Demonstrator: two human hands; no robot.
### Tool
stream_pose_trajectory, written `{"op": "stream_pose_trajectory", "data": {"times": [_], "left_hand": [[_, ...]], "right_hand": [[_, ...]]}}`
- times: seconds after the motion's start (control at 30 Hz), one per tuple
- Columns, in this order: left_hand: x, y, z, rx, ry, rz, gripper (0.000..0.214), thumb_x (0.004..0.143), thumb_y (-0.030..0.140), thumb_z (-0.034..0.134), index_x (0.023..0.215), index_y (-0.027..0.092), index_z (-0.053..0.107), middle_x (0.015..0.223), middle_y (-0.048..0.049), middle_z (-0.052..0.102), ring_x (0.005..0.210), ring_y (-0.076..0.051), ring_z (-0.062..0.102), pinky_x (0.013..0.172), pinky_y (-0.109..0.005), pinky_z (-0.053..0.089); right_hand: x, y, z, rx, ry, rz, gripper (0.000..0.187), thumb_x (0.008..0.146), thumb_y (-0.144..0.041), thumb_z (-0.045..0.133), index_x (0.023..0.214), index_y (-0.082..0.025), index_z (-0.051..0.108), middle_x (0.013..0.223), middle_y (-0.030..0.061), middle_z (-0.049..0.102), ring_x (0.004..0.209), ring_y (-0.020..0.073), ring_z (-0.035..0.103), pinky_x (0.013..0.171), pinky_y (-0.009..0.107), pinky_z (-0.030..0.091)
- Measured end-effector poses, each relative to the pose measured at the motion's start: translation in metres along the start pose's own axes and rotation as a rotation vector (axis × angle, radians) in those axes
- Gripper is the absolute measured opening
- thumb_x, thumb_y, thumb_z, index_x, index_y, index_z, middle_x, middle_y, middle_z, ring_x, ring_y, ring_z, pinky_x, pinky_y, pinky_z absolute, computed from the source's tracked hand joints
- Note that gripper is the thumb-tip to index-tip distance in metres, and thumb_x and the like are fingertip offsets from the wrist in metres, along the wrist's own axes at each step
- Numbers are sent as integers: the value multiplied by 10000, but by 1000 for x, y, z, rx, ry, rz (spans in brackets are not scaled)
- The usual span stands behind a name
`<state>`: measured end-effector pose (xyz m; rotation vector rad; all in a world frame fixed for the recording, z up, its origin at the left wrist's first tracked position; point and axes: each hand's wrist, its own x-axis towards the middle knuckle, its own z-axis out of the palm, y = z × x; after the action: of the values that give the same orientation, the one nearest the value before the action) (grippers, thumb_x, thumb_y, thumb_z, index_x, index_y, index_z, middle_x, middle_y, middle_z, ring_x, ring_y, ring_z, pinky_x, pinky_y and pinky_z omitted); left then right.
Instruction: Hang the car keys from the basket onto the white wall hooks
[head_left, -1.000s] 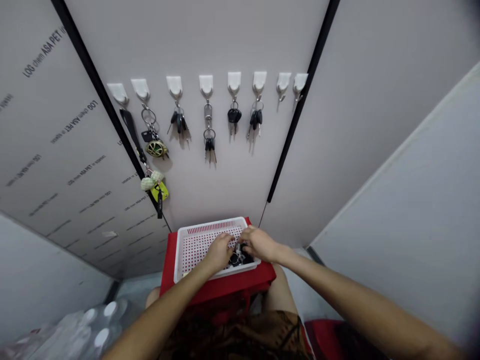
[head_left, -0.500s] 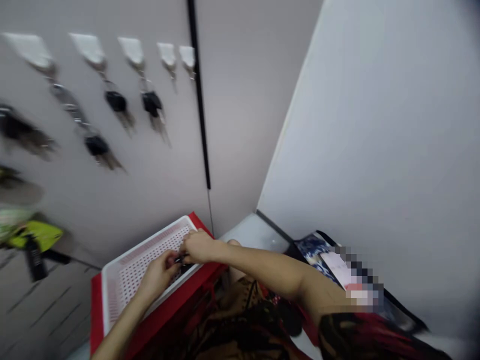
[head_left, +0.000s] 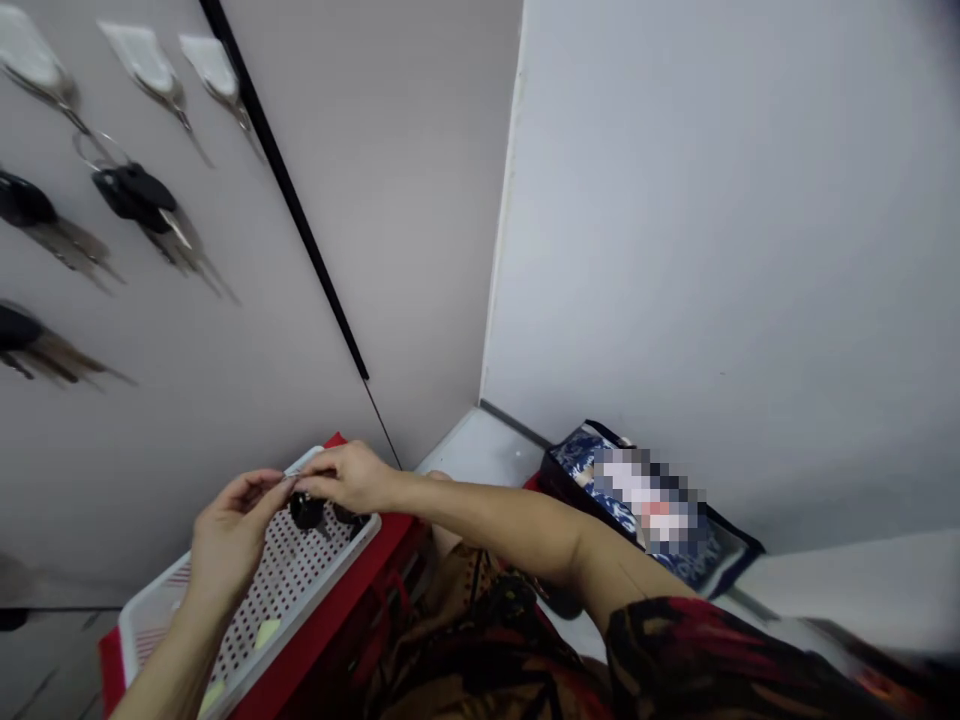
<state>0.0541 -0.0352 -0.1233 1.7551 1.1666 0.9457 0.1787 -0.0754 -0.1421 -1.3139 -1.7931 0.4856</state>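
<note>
Bringing their fingertips together, the half-closed left hand point(head_left: 232, 535) and right hand point(head_left: 349, 478) work slowly above the white perforated basket point(head_left: 300, 618), any hold unclear, black car keys point(head_left: 306, 510) lying at its 12 o'clock end.

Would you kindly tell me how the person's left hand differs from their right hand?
The left hand comes up from the lower left, fingers angled upward, while the right hand reaches in sideways from the right, fingers pointing left. The left hand sits over the white perforated basket, while the right hand is above the black key fobs. Both are bare, and their fingertips nearly meet; whether they grip anything is unclear.
</note>
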Motion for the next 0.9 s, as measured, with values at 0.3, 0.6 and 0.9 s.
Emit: {"op": "stream_pose_trajectory", "data": {"times": [0.3, 0.6, 0.9], "left_hand": [[42, 102, 17, -254, 127, 441, 304, 614, 221, 456, 903, 160, 384, 919, -52, 492, 858, -115, 470, 743, -252, 384], [86, 187, -3, 145, 217, 642, 311, 627, 117, 409, 934, 145, 446, 965, -66, 479, 916, -151, 434, 761, -276, 367], [101, 194, -4, 314, 262, 572, 356, 625, 111, 404, 981, 112, 429, 1003, -90, 464, 936, -161, 423, 824, -283, 317]], "right_hand": [[90, -52, -103, 405, 394, 42, 206, 626, -288, 428, 623, -120, 546, 473, -37, 473, 422, 46, 399, 419, 152, 335], [167, -86, -161, 107, 681, 5, 282, 604, -388, 407, 614, -148, 555, 445, -43, 478, 376, 54, 400, 380, 160, 314], [198, -83, -164, -55, 679, 119, 252, 604, -330, 415, 520, -131, 546, 446, -8, 507, 448, 80, 463, 456, 181, 351]]}}
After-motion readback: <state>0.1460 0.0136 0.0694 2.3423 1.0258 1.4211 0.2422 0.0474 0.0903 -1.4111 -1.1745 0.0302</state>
